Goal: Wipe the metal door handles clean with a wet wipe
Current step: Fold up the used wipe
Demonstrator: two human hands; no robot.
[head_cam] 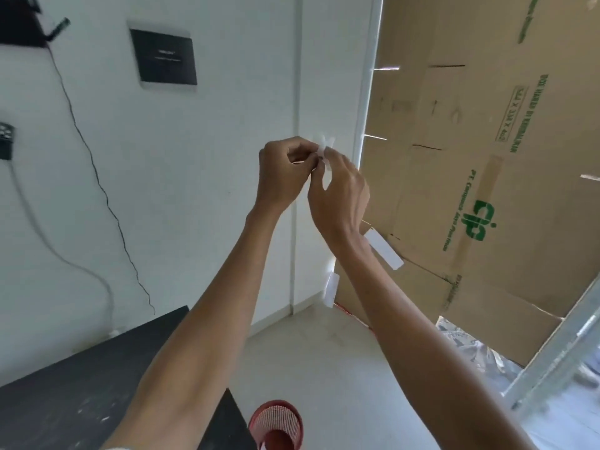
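Note:
Both my hands are raised together in front of a white wall corner. My left hand (282, 173) and my right hand (341, 193) pinch a small white wet wipe (324, 151) between their fingertips, held up in the air. The wipe is thin and partly hidden by my fingers, and it blends with the wall behind. No metal door handle shows in this view.
A black table (81, 384) stands at lower left, a red mesh basket (277, 423) on the floor below my arms. Taped cardboard sheets (487, 157) cover the right side. A dark wall panel (164, 58) and hanging cables (97, 177) are on the left wall.

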